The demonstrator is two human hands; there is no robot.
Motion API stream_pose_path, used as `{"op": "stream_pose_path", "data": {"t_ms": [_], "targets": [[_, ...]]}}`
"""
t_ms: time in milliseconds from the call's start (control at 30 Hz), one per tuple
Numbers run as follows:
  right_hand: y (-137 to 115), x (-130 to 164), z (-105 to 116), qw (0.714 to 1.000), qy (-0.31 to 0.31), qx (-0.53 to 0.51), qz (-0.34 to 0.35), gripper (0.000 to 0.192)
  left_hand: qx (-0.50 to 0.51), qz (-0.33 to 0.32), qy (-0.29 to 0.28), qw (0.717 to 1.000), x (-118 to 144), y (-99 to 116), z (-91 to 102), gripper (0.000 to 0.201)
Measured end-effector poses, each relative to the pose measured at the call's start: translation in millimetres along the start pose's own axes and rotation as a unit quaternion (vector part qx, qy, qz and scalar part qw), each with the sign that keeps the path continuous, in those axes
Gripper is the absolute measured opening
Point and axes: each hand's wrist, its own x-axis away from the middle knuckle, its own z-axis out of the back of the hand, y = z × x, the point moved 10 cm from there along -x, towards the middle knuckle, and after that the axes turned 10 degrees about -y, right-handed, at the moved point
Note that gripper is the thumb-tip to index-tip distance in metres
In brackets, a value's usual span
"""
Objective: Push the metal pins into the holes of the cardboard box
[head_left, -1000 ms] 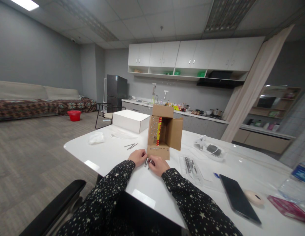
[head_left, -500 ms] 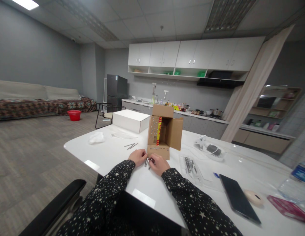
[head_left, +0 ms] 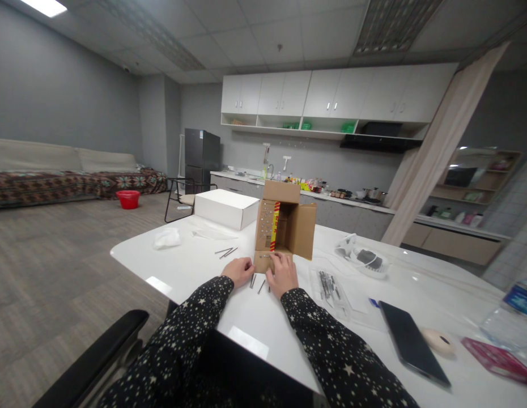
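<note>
My left hand (head_left: pixel 239 272) rests on the table with its fingers curled together beside the left corner of a cardboard flap; anything pinched there is too small to make out. My right hand (head_left: pixel 283 274) lies over the lowered front flap (head_left: pixel 262 263) of an open cardboard box (head_left: pixel 264 226), fingers stretched forward and thumb apart. Small shiny bits lie along that flap, partly covered by the fingers. Thin metal pieces like nails or screws (head_left: pixel 261 287) lie on the table between my hands. Several more long metal pieces (head_left: pixel 228 253) lie farther left.
Behind stands a white box (head_left: pixel 225 208), with crumpled white plastic (head_left: pixel 166 238) to its front left. On the right are a clear plastic case of metal pieces (head_left: pixel 329 286), a white device with cable (head_left: pixel 368 259), a phone (head_left: pixel 412 340) and a water bottle (head_left: pixel 514 311).
My right hand has moved up and right from the metal pieces on the table onto the box flap, its fingers now extended. My left hand has stayed in place.
</note>
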Motion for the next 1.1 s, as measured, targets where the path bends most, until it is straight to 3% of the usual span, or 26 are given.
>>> {"op": "stream_pose_path", "data": {"t_ms": [300,1100], "targets": [[9,-2,-14,1.000,-0.016,0.012,-0.009,0.051,-0.004,-0.007,0.003,1.000,0,1,1.1,0.029],[7,0,-4,0.999,-0.020,0.028,-0.038,0.043,-0.018,-0.011,0.009,1.000,-1,1,0.0,0.028]]}}
